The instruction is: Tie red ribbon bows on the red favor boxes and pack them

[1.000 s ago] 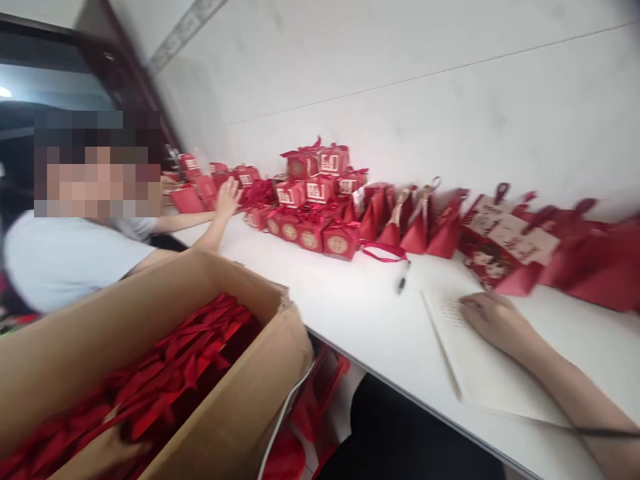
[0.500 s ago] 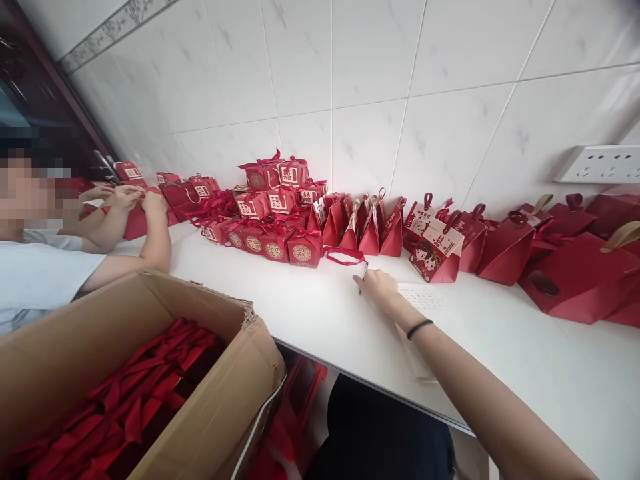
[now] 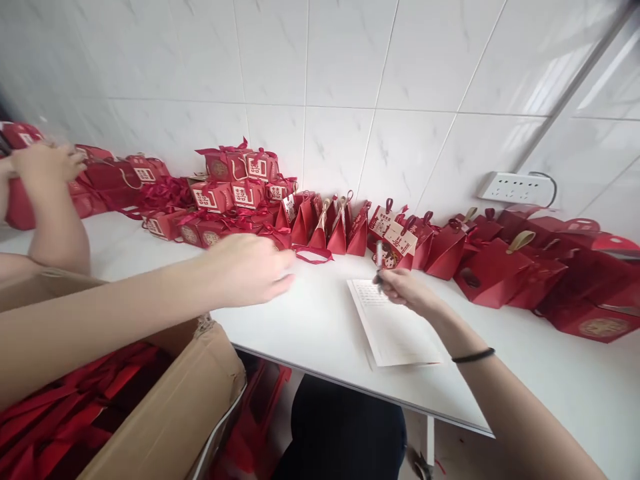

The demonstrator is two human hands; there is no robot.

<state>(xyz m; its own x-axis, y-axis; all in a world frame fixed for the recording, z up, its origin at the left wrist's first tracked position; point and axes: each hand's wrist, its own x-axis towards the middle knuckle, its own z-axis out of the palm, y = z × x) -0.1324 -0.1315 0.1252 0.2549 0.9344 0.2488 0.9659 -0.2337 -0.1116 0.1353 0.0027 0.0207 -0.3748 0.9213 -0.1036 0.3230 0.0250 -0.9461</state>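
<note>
My right hand [image 3: 407,290] is closed on a pen [image 3: 379,267], held upright above the paper. Under it lies a white sheet of paper [image 3: 395,340] with lines of small writing near the top. Reaching in over the cardboard box, my left hand [image 3: 250,270] is slightly blurred, its fingers stretched to the right and nothing visible in them. It hangs in front of the stacked red gift boxes [image 3: 243,193] and partly hides the lower ones. A red ribbon loop [image 3: 313,255] lies on the table just beyond its fingertips.
A cardboard box [image 3: 165,407] full of red ribboned items stands at the lower left. Red gift bags [image 3: 493,270] line the tiled wall, with a power strip [image 3: 517,189] behind them. At the far left, a co-worker's hand [image 3: 45,160] handles a red box. The white table [image 3: 300,327] ends in front of me.
My left hand has come into view from the left. My right hand, holding the pen, has drawn back over the paper, which is now more exposed. The view has turned right.
</note>
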